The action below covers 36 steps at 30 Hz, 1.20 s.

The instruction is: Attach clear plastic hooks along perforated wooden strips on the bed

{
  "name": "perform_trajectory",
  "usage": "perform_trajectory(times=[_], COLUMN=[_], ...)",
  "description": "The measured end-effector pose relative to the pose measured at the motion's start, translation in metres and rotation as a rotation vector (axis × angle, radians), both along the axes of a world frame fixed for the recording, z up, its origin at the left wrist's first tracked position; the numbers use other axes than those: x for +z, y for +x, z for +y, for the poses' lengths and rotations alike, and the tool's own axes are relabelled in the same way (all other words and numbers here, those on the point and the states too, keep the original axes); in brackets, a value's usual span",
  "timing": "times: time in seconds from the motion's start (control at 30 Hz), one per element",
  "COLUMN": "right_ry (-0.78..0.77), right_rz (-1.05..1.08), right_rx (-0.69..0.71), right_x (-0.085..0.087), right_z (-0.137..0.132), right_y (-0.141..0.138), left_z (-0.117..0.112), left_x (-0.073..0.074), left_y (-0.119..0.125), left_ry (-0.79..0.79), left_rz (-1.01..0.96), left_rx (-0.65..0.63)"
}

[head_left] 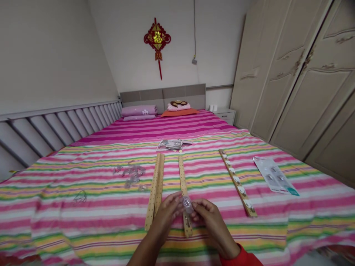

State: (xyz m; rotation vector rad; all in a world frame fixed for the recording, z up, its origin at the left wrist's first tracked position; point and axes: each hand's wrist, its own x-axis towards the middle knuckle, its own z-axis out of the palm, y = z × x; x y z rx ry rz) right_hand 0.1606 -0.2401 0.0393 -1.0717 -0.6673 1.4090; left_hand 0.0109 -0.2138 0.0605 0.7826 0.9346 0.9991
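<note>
Between my left hand and my right hand is a small clear plastic piece with a rounded middle; the fingertips of both hands pinch its sides. Its exact kind is hard to make out. Directly under it, a narrow wooden strip with small holes lies lengthwise on the bed, and a small dark metal-looking piece sits near its close end. Left of my hands lie two more perforated wooden strips side by side. On the right, another wooden strip carries a row of several white pieces.
The striped bed sheet spreads under everything. Several clear plastic bits lie scattered at left, with a thin tangled loop nearer. A flat pile of packaging rests beyond the strips. A blister pack lies far right.
</note>
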Motion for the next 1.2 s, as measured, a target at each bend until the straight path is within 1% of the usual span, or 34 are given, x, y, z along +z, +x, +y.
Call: perform_trajectory(times=[0.07, 0.13, 0.27, 0.37, 0.47, 0.57, 0.63, 0.7, 0.87, 0.93, 1.0, 1.03, 1.07, 1.1, 1.2], right_ry=[-0.014, -0.022, -0.017, -0.001, 0.017, 0.030, 0.034, 0.037, 0.040, 0.059, 0.086, 0.099, 0.112, 0.123, 0.155], right_rz=[0.027, 0.040, 0.050, 0.061, 0.059, 0.062, 0.070, 0.082, 0.127, 0.139, 0.149, 0.150, 0.142, 0.118, -0.007], right_rx=[-0.001, 0.007, 0.033, 0.038, 0.040, 0.034, 0.022, 0.011, 0.016, 0.015, 0.019, 0.020, 0.016, 0.007, -0.022], right_x=[-0.002, -0.004, -0.007, -0.008, -0.008, -0.006, -0.004, -0.002, 0.005, 0.008, 0.011, 0.012, 0.013, 0.013, 0.009], right_z=[-0.002, -0.003, -0.004, -0.005, -0.006, -0.006, -0.006, -0.006, -0.005, -0.003, 0.001, 0.003, 0.006, 0.008, 0.018], right_y=[0.000, -0.001, 0.000, 0.001, 0.002, 0.003, 0.003, 0.004, 0.005, 0.005, 0.006, 0.006, 0.007, 0.008, 0.009], left_z=[0.001, 0.003, 0.007, 0.005, 0.002, 0.001, 0.001, 0.001, -0.002, -0.003, -0.002, -0.001, 0.000, 0.002, 0.007], left_x=[0.002, 0.001, -0.008, -0.011, -0.008, -0.005, -0.005, -0.008, -0.017, -0.017, -0.014, -0.012, -0.010, -0.008, -0.005], left_y=[0.002, 0.004, 0.006, 0.007, 0.007, 0.005, 0.003, 0.002, -0.001, -0.002, -0.003, -0.003, -0.003, -0.003, -0.001], left_ry=[0.002, 0.016, 0.071, 0.075, 0.069, 0.072, 0.104, 0.176, 0.392, 0.508, 0.614, 0.642, 0.643, 0.611, 0.421], left_rz=[0.013, 0.037, 0.061, 0.078, 0.073, 0.025, 0.029, 0.090, 0.343, 0.467, 0.601, 0.650, 0.672, 0.664, 0.546], left_rx=[0.012, 0.020, -0.004, -0.012, -0.014, -0.032, -0.050, -0.060, -0.030, -0.010, 0.038, 0.069, 0.093, 0.106, 0.076])
